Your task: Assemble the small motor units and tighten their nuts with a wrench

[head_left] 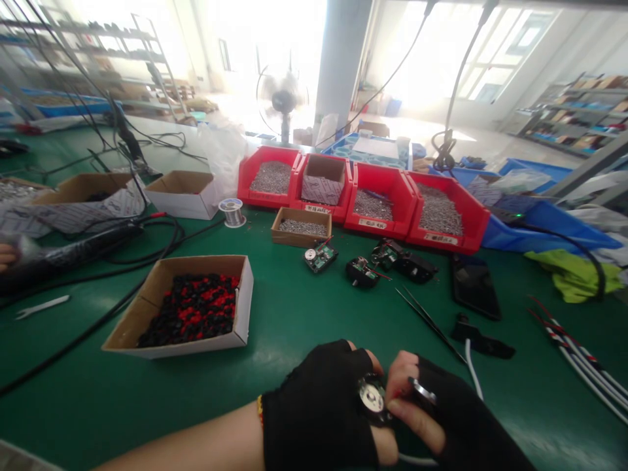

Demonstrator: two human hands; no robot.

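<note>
Slipping looks like the chief risk from here: the small round dark-bodied device with a silver metal disc (371,396) is held to the right of the open white cardboard box of black and red parts (243,314), and nearer the wearer. The left hand in a black fingerless glove (321,405) curls around it, fingers on the far side and thumb on the near side, opened only as wide as the device itself. The right hand in a matching black glove (441,399) has its thumb and fingertips drawn close at the device's edge; whether they have hold of anything is hidden, so I cannot tell. A shiny silver metal piece (422,391) shows against that hand, its nature unclear. Pushing harder with the right fingertips than the left grip can steady might twist the device loose or mar its disc. The slim white cable (471,366), well to the right of the box, could snag on a glove and tug. Careless knuckles might knock the thin dark tweezers (432,324), also right of the box. Beyond the box and to its right, the black-cased unit with a green circuit board (362,271) has a fine red wire that a sweeping hand could bend or break.
</note>
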